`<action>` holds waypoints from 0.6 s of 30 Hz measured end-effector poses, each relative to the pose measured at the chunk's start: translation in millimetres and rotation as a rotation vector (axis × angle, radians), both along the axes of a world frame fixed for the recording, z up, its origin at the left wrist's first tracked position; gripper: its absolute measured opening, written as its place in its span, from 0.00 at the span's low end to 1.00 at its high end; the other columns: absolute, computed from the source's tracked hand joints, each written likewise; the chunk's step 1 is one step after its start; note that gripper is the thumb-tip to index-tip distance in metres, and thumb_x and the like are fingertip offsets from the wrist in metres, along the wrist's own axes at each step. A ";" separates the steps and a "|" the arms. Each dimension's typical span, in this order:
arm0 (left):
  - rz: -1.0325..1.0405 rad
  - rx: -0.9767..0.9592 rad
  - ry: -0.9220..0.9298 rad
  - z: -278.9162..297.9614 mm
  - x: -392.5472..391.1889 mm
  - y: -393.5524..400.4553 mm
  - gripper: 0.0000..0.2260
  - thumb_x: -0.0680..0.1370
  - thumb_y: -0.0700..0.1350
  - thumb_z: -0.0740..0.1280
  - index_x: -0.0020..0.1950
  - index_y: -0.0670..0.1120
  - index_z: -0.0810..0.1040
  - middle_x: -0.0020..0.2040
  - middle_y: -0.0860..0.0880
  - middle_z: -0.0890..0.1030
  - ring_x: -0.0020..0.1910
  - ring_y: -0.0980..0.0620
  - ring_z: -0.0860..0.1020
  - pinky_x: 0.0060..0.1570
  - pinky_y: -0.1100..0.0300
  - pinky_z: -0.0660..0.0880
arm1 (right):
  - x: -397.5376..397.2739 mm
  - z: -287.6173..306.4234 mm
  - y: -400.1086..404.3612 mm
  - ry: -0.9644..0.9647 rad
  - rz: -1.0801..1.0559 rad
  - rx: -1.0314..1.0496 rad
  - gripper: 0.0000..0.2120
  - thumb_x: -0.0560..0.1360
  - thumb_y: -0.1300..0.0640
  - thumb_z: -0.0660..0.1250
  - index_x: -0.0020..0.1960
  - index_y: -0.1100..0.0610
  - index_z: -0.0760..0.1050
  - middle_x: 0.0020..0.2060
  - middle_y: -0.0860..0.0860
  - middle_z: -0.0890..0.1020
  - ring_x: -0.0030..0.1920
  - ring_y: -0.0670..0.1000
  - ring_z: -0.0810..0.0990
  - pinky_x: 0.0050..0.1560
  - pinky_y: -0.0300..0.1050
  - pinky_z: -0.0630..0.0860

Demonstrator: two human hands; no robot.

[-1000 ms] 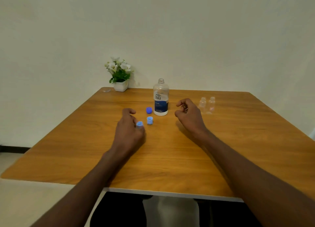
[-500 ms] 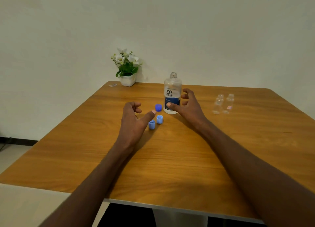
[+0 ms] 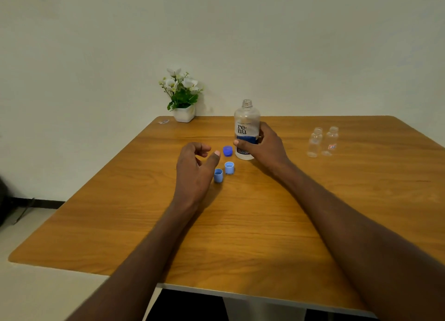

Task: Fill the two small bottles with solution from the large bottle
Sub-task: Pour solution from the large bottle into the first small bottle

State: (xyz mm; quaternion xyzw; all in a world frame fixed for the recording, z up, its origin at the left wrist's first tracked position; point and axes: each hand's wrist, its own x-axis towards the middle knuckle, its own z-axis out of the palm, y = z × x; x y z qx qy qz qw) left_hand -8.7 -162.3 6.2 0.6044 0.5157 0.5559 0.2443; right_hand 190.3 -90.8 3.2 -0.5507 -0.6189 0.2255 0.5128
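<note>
Nearest me, my left hand (image 3: 192, 169) hovers with fingers loosely curled on nothing, beside two light-blue plastic caps (image 3: 224, 172) and a darker blue cap (image 3: 227, 150) lying on the table. Just beyond, my right hand (image 3: 263, 147) is wrapped around the lower body of the large clear plastic bottle with the blue-and-white label (image 3: 246, 128), which stands upright and uncapped. The two small clear bottles (image 3: 322, 141) stand open, well off to the right. I'd lift the large bottle level, carry it over and tip slowly into those narrow necks. The warm-grained wooden tabletop (image 3: 240, 236) runs to a plain pale wall, with a white potted flower plant (image 3: 182, 96) at the far edge.
</note>
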 end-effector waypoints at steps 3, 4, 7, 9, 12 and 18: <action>0.095 0.089 0.075 0.0 0.7 0.9 0.05 0.79 0.46 0.73 0.49 0.49 0.78 0.54 0.53 0.74 0.47 0.57 0.74 0.45 0.62 0.72 | 0.2 0.1 -5.1 0.059 -0.003 0.026 0.32 0.71 0.48 0.81 0.70 0.54 0.73 0.63 0.49 0.82 0.61 0.49 0.81 0.56 0.42 0.81; 0.127 0.129 0.095 0.4 1.3 0.7 0.06 0.79 0.46 0.73 0.48 0.48 0.78 0.54 0.52 0.73 0.46 0.58 0.73 0.45 0.64 0.71 | 0.7 0.7 -8.3 0.091 -0.005 0.034 0.32 0.71 0.47 0.81 0.69 0.54 0.74 0.61 0.48 0.82 0.59 0.48 0.82 0.56 0.43 0.82; 0.131 0.289 0.124 3.7 7.5 -6.6 0.07 0.79 0.44 0.74 0.48 0.45 0.76 0.52 0.49 0.73 0.47 0.57 0.72 0.44 0.67 0.69 | 2.4 6.6 -25.0 0.222 -0.007 0.069 0.30 0.71 0.47 0.81 0.68 0.52 0.74 0.58 0.46 0.83 0.56 0.46 0.83 0.54 0.44 0.84; 0.102 0.344 0.089 4.4 18.3 -14.0 0.07 0.79 0.44 0.73 0.51 0.45 0.76 0.53 0.51 0.74 0.48 0.53 0.74 0.44 0.64 0.71 | 5.3 15.1 -40.5 0.276 -0.013 0.108 0.29 0.71 0.47 0.80 0.68 0.52 0.74 0.58 0.47 0.83 0.56 0.46 0.83 0.51 0.40 0.83; 0.028 0.349 -0.058 7.3 48.8 -20.9 0.08 0.80 0.46 0.70 0.56 0.46 0.75 0.54 0.53 0.77 0.48 0.49 0.77 0.44 0.55 0.76 | 20.4 30.6 -64.8 0.297 -0.035 0.175 0.27 0.73 0.47 0.79 0.67 0.51 0.74 0.58 0.46 0.83 0.56 0.45 0.84 0.48 0.36 0.81; -0.182 0.193 -0.153 8.8 144.8 -12.6 0.14 0.78 0.37 0.70 0.62 0.46 0.76 0.56 0.50 0.80 0.53 0.54 0.79 0.53 0.51 0.80 | 83.3 43.2 -106.1 0.119 -0.217 0.316 0.28 0.73 0.43 0.78 0.66 0.55 0.74 0.57 0.46 0.83 0.56 0.45 0.83 0.49 0.39 0.83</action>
